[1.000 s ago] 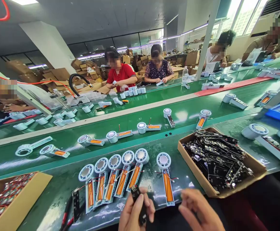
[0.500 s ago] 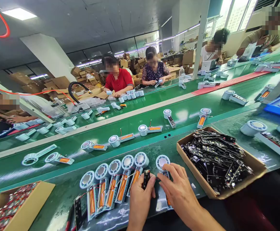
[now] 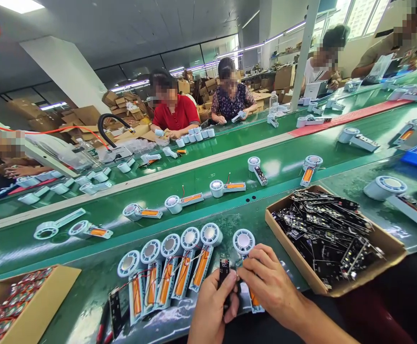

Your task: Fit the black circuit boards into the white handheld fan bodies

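Green bench [image 3: 68, 248]: left hand [image 3: 211, 306] around circuit board [image 3: 224, 267]

A factory assembly hall. Long green desks [image 3: 151, 191] run from 9 to 3 o'clock, carrying fan parts [image 3: 185, 263]. Workers [image 3: 176, 117] sit at 12, cartons [image 3: 82, 115] stacked behind.

The circuit board [image 3: 224, 270] is black with a red speck at its top end. The fan shells [image 3: 189, 237] lined along the bench's near edge are pale grey-white with silver discs, orange batteries [image 3: 201, 266] and red wires. The bench [image 3: 90, 267] is glossy dark green; the cardboard box [image 3: 289, 265] at its near right is brown, full of black boards [image 3: 323, 234].
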`<action>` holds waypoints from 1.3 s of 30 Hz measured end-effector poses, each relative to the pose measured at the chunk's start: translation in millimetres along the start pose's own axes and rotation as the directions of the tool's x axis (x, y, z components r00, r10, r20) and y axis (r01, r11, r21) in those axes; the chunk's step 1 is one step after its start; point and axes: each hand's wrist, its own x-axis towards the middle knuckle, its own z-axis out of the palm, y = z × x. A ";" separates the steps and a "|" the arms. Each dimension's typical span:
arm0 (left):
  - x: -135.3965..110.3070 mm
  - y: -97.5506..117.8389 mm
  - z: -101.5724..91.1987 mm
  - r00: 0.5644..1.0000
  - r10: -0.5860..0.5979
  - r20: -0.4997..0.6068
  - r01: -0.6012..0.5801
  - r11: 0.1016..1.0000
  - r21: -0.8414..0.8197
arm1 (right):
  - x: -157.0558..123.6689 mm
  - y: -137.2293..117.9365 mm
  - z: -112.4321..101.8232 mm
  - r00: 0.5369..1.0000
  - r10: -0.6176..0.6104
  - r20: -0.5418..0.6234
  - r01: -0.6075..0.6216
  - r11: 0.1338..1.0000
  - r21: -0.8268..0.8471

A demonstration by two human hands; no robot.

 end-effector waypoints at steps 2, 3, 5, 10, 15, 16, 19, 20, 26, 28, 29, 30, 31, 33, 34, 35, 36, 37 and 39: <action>-1.7 -5.3 -0.7 0.997 0.072 -0.033 -0.068 0.993 0.095 | -0.9 0.5 2.8 0.999 0.034 -0.017 -0.034 0.999 0.005; -2.8 -8.4 -1.1 0.993 0.109 -0.045 -0.101 0.984 0.147 | -1.0 0.4 4.5 0.998 0.051 -0.025 -0.051 0.999 0.000; -5.3 -13.8 -1.7 0.984 0.171 -0.058 -0.153 0.960 0.236 | -0.7 -0.3 7.9 0.997 0.074 -0.036 -0.075 0.997 -0.018; -12.2 -15.4 1.5 0.973 0.226 -0.048 -0.180 0.870 0.459 | 1.7 -3.3 13.0 0.993 0.110 -0.040 -0.113 0.991 -0.076; -16.2 -13.8 6.0 0.953 0.298 -0.054 -0.217 0.796 0.565 | 3.5 -6.8 14.1 0.993 0.117 -0.014 -0.118 0.988 -0.104; -16.4 -15.0 6.0 0.950 0.307 -0.055 -0.219 0.783 0.582 | 3.9 -7.3 14.3 0.993 0.114 -0.010 -0.114 0.988 -0.107; -16.0 -21.0 4.5 0.934 0.352 -0.054 -0.244 0.741 0.626 | 5.1 -8.2 14.9 0.995 0.101 0.001 -0.100 0.987 -0.123; -15.8 -23.3 3.7 0.926 0.374 -0.053 -0.257 0.725 0.639 | 5.5 -8.3 15.3 0.996 0.094 0.007 -0.093 0.987 -0.132; -14.9 -30.0 0.6 0.897 0.441 -0.036 -0.296 0.659 0.691 | 7.5 -8.9 17.6 0.994 0.073 0.086 -0.053 0.977 -0.206; -15.0 -27.5 -1.8 0.879 0.475 -0.029 -0.323 0.640 0.697 | 9.3 -9.5 16.1 0.993 0.065 0.103 -0.042 0.976 -0.213; -15.1 -25.6 -3.7 0.872 0.489 -0.015 -0.339 0.624 0.704 | 10.3 -9.8 14.7 0.993 0.059 0.106 -0.035 0.977 -0.209; -15.1 -23.5 -6.1 0.868 0.496 0.009 -0.353 0.605 0.714 | 11.3 -10.1 13.0 0.993 0.054 0.108 -0.031 0.979 -0.202; -15.1 -21.4 -8.7 0.867 0.497 0.042 -0.368 0.581 0.725 | 12.1 -10.4 11.3 0.993 0.049 0.111 -0.027 0.981 -0.193; -14.7 -18.6 -13.9 0.864 0.490 0.120 -0.401 0.524 0.751 | 13.1 -10.6 8.7 0.992 0.043 0.119 -0.021 0.984 -0.177; -14.3 -18.1 -15.8 0.859 0.489 0.152 -0.415 0.493 0.765 | 13.4 -10.4 8.3 0.991 0.042 0.124 -0.021 0.985 -0.171; -13.9 -18.4 -16.9 0.853 0.491 0.179 -0.429 0.462 0.776 | 13.8 -10.2 8.6 0.991 0.043 0.128 -0.022 0.986 -0.167; -13.6 -19.2 -17.2 0.846 0.495 0.201 -0.442 0.436 0.784 | 14.3 -9.7 9.5 0.990 0.044 0.131 -0.022 0.986 -0.165; -13.2 -20.2 -16.4 0.839 0.499 0.215 -0.453 0.422 0.785 | 15.2 -9.3 10.8 0.990 0.045 0.133 -0.023 0.986 -0.164; -12.7 -22.0 -12.2 0.844 0.499 0.196 -0.452 0.467 0.760 | 18.2 -8.7 12.7 0.990 0.057 0.129 -0.034 0.984 -0.174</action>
